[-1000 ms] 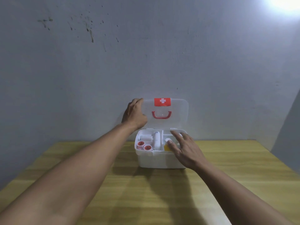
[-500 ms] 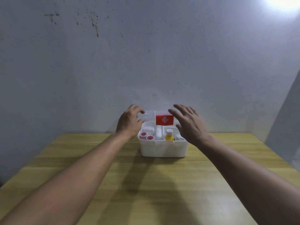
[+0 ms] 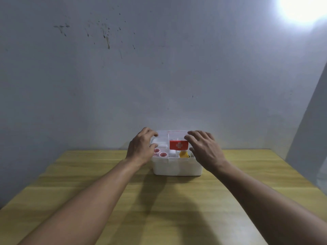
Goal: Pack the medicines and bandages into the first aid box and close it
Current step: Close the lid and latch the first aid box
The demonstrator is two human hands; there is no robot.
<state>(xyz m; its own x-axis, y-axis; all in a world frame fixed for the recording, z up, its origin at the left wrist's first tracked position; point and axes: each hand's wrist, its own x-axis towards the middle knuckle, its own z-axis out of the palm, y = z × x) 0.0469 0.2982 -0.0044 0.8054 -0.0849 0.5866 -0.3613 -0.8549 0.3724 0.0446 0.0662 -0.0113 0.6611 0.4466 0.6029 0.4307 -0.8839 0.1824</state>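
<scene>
A white first aid box (image 3: 177,167) stands on the wooden table (image 3: 159,206) near the wall. Its clear lid (image 3: 174,136), with a red cross label (image 3: 178,145), is tilted low over the box. Through the lid and the front gap I see two red-capped rolls (image 3: 159,152), white items and a yellow bottle (image 3: 184,154). My left hand (image 3: 141,147) grips the lid's left edge. Over the lid's right side lies my right hand (image 3: 205,149), its fingers spread and resting on the lid.
A grey-blue wall (image 3: 159,76) rises right behind the box. A bright light (image 3: 300,7) glares at the top right. The table's right edge (image 3: 300,181) lies near a grey panel.
The lid has swung down from upright to nearly flat over the box. My right hand left the box's contents and came onto the lid. My left hand followed the lid down.
</scene>
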